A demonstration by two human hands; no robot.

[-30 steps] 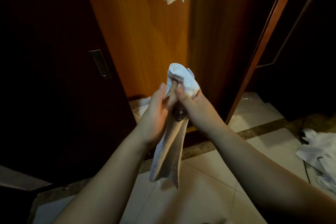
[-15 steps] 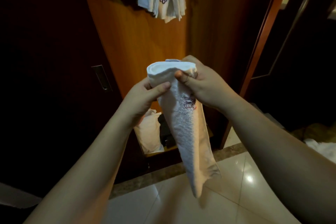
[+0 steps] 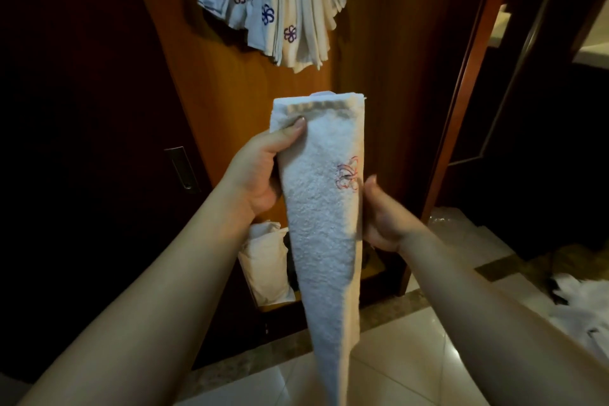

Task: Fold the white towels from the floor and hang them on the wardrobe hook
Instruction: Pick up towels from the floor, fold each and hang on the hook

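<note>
Below the hanging towels (image 3: 273, 6) on the wardrobe panel (image 3: 211, 82), a folded white towel (image 3: 321, 208) is being held upright between both hands. Long axis is running near-vertical, folded top edge pointing up toward the bunch, free tail tapering down toward the floor tiles (image 3: 395, 356).

Left hand (image 3: 260, 171) is gripping the towel's upper left edge, thumb pressing across the front face just under the top band, other fingers hidden behind the cloth. Right hand (image 3: 382, 214) is holding the right edge lower down, beside the embroidered flower (image 3: 347, 173); thumb is showing, fingers curling behind, exact grip hard to read.

Judgement: folding looks finished, hanging is the step pending. Hook itself is not in view, presumably above the bunch. Left hand is sitting higher and nearer the bunch, so the lift is going straight up and slightly left.

More white towels (image 3: 580, 313) are lying on the floor, well right of the held one.
</note>
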